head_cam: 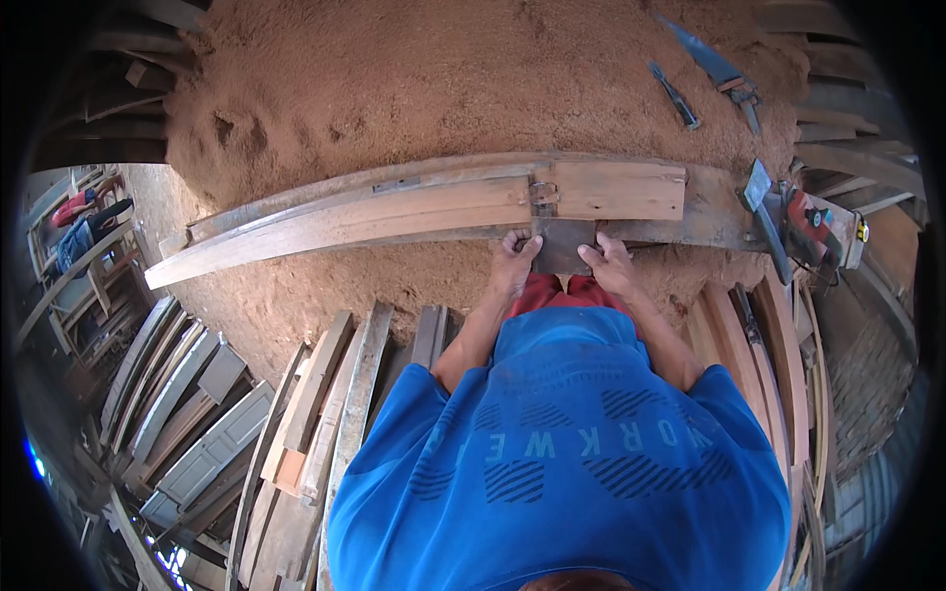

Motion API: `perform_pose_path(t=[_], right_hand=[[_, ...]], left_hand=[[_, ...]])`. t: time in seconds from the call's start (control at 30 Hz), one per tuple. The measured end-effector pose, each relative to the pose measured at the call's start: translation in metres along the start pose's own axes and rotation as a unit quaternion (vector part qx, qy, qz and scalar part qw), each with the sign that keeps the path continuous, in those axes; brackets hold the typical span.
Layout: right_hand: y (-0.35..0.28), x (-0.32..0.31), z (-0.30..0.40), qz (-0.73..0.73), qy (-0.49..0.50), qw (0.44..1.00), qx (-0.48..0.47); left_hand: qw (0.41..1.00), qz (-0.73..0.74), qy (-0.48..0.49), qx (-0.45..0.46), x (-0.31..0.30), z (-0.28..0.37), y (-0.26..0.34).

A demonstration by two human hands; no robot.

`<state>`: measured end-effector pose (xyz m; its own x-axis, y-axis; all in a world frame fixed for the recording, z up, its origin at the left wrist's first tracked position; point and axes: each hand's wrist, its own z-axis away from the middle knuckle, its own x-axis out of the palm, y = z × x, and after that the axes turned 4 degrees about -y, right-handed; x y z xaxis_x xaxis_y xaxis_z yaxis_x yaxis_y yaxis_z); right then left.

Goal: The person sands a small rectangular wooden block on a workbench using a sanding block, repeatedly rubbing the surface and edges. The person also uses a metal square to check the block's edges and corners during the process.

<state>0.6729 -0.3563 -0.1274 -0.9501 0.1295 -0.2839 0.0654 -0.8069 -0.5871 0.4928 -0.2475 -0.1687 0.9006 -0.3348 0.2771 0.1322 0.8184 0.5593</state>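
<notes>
My left hand (514, 260) grips the left edge of a short dark wooden board (563, 247), thumb on top. On its right edge my right hand (610, 260) has hold of it in the same way. The board's far end meets a long pale plank (369, 210) and a shorter pale board (619, 190); whether it fits into a notch there, I cannot tell. Between the two pale pieces is a rough, dark-stained cut area (545, 193). Both rest on a wide, weathered wooden beam (713, 199) lying across in front of me.
On the sawdust-covered ground (443, 81) lie a handsaw (713, 63) and a chisel (674, 96). A hammer-like tool (767, 218) and a red power tool (809, 221) sit at the beam's right end. Stacked timber (325, 399) stands behind me. People (81, 229) are far left.
</notes>
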Motion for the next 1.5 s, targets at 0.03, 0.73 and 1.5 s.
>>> perform_pose_path(t=[0.03,0.73,1.5], right_hand=[[-0.02,-0.013,0.006,-0.029,-0.035,0.999,0.006],[-0.023,-0.004,-0.027,-0.169,0.097,0.98,-0.039],[-0.022,-0.014,-0.034,-0.139,0.041,0.989,-0.033]], left_hand=[[1.0,-0.006,0.002,0.002,0.0,0.001,0.001],[0.913,-0.402,0.043,0.063,0.016,-0.012,0.053],[0.888,-0.46,0.013,0.008,0.023,-0.009,0.083]])
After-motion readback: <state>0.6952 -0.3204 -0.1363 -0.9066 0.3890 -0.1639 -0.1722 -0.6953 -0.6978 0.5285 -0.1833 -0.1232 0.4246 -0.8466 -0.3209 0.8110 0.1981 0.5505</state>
